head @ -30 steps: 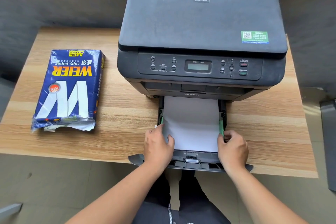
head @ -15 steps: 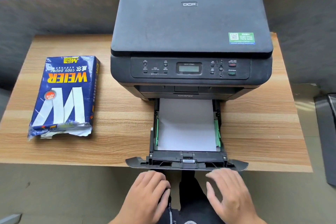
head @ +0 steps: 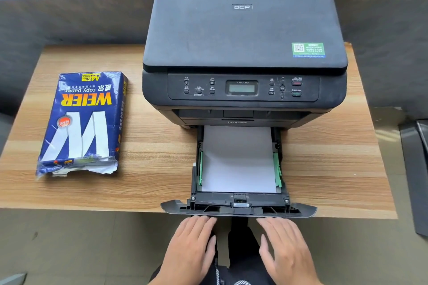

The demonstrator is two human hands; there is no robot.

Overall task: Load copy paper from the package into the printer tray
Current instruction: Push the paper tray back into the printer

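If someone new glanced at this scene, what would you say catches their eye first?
Most likely the black printer at the back of the wooden table, with its tray pulled out and white paper lying inside. Next, the blue copy paper package, torn open, at the table's left. Both hands are open in front of the tray.

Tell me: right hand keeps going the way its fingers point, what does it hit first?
Most likely the dark grey front lip of the pulled-out printer tray. The right hand lies flat, fingertips pointing at that lip, about touching it; contact unclear from this view.
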